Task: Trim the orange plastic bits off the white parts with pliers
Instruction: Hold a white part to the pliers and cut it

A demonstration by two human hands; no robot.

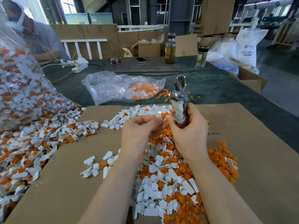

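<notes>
Clear bag (113, 88) holds orange-white parts; larger bag (21, 88) spills more onto cardboard (252, 143). Left hand (139, 133) pinches white part (159, 114); right hand (189, 131) grasps pliers (179, 96), nose upward.

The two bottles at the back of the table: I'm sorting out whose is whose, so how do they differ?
The left bottle is taller and holds yellowish liquid nearly to its neck; the right bottle is shorter, and its contents look clear. Both stand upright, see-through, with dark caps.

forearms: bare, unsleeved | left grip (139, 133): ungloved | right grip (190, 135): ungloved
</notes>
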